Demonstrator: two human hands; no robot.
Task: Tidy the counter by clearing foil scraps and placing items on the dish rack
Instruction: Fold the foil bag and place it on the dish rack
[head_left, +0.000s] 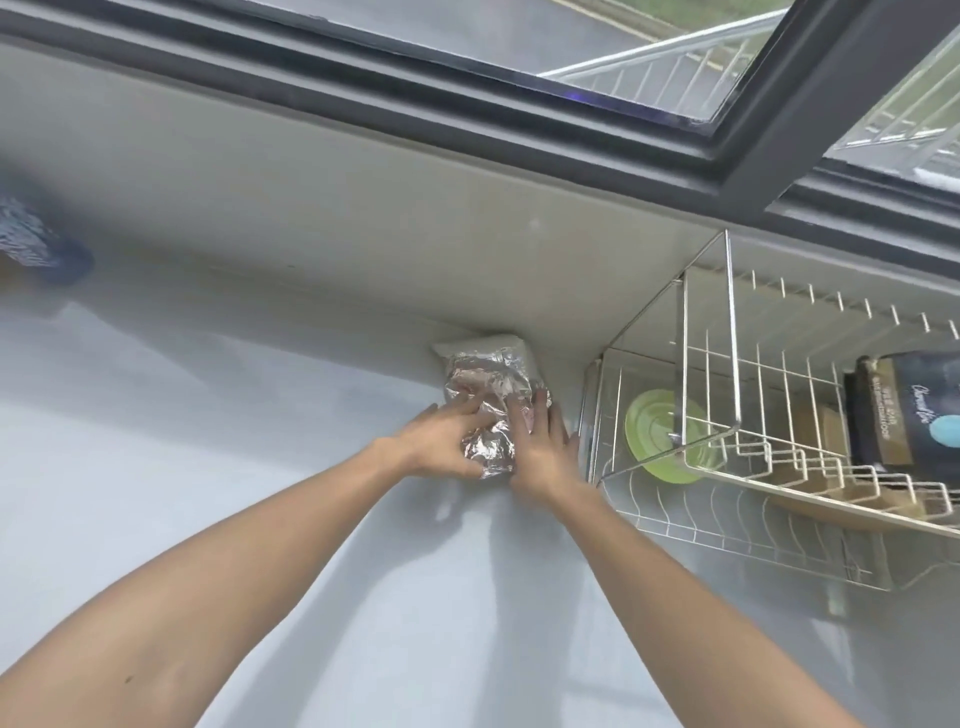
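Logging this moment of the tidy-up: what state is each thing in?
Foil bundle: crumpled, on the counter by the wall, under both hands.
Left hand: pressed on foil.
Right hand: pressed on foil.
Dish rack: holds green plate, upright, and dark package.
Window: cannot tell.

- A dark package (906, 410) in the wire dish rack (727, 467), at about three o'clock, carries pale script and small lines, all too blurred to read.
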